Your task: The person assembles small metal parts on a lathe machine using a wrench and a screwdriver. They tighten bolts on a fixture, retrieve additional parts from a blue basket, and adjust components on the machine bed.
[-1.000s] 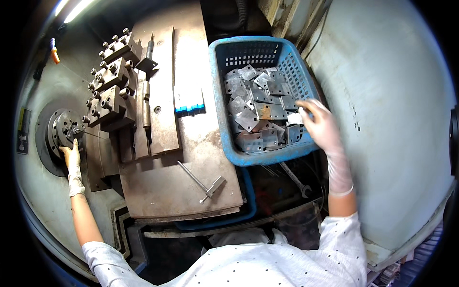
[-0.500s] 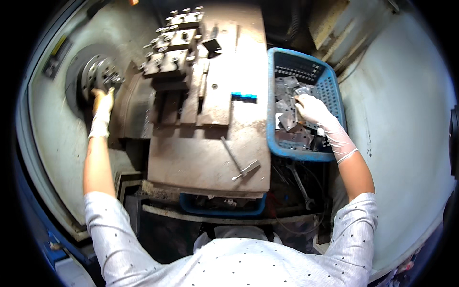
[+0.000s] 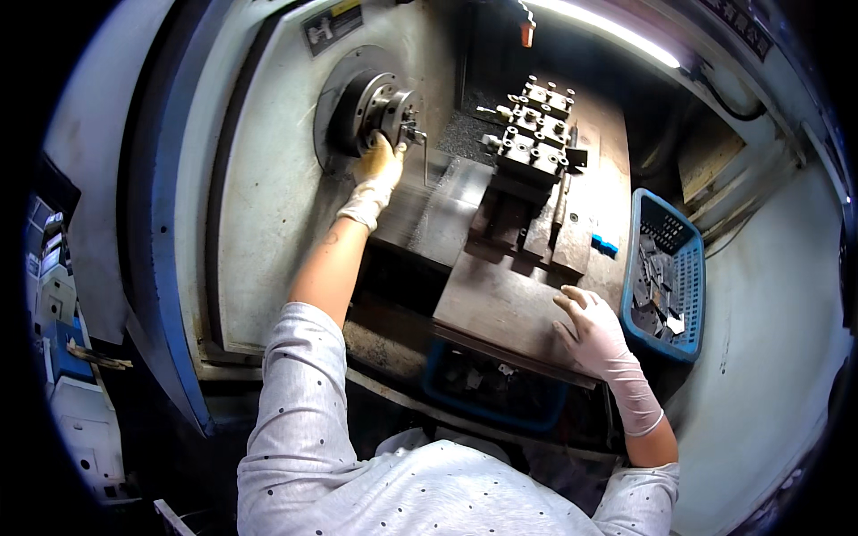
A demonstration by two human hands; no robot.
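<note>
My left hand (image 3: 380,165), in a yellowish glove, reaches up to the round steel chuck (image 3: 362,103) on the machine's white wall. Its fingers curl on the chuck's front face. My right hand (image 3: 594,338), in a white glove, lies palm down with fingers spread on the flat steel slide plate (image 3: 492,304). A blue plastic basket (image 3: 694,295) with several grey metal pieces (image 3: 657,286) stands just right of that hand. Whether anything sits under either palm is hidden.
A black tool block (image 3: 532,134) with bolted holders stands on the slide behind the plate. A blue tray (image 3: 500,397) sits below the plate's front edge. A strip lamp (image 3: 617,36) glows overhead. Another machine (image 3: 63,357) stands at far left.
The view swung left and up toward the chuck. My right hand left the blue basket and came down onto the slide plate. My left hand stayed at the chuck.
</note>
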